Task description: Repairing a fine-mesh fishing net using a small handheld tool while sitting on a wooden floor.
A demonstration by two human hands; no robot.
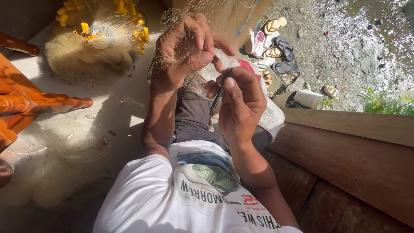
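Observation:
My left hand (183, 54) is raised in front of me, its fingers pinched on fine, pale fishing net (172, 17) that trails up and away from it. Just below and to the right, my right hand (239, 103) grips a thin dark netting needle (220, 91), its tip pointing up toward the left thumb. The two hands almost touch. More of the net lies spread over the floor (73, 142) at my left. A heap of net with yellow floats (101, 32) sits at the top left.
Orange turned wooden furniture legs (43, 103) stand at the left edge. Brown wooden boards (353, 155) run along the right. Beyond them, several sandals (276, 45) and a white bucket (308, 98) lie on gravel ground.

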